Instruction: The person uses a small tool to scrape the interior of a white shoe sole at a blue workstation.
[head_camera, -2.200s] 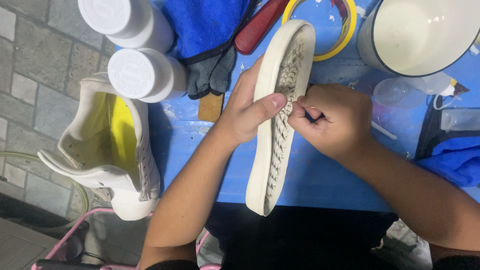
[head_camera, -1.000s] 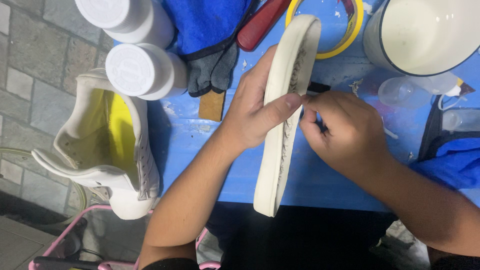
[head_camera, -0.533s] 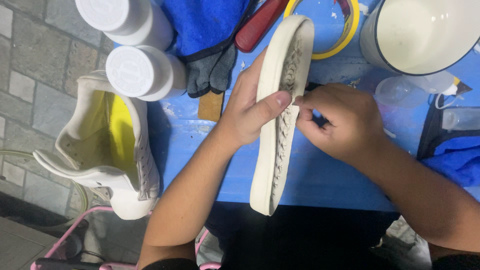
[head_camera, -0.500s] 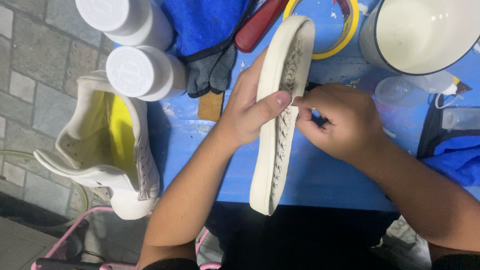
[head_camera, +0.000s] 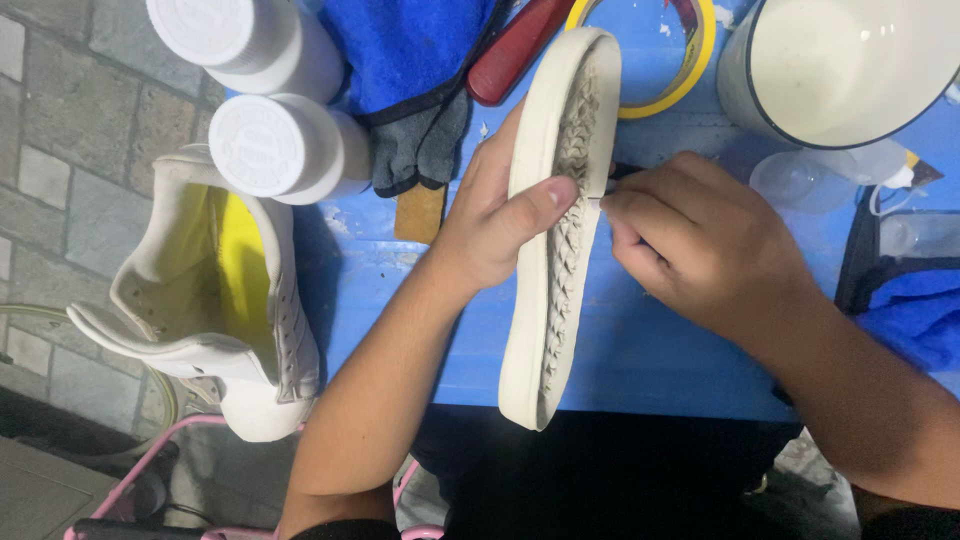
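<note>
Shoe sole (head_camera: 555, 250): light, rubbery, bendable. Gripped mid-edge by left hand (head_camera: 495, 215), fingers wrapped. Right hand (head_camera: 700, 240) alongside sole, fingers pinched on small dark tool.

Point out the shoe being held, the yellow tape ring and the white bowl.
shoe (head_camera: 548, 300): head view, on the tread of its sole.
yellow tape ring (head_camera: 700, 62): head view, on its right side.
white bowl (head_camera: 850, 60): head view, on its inner wall.
</note>
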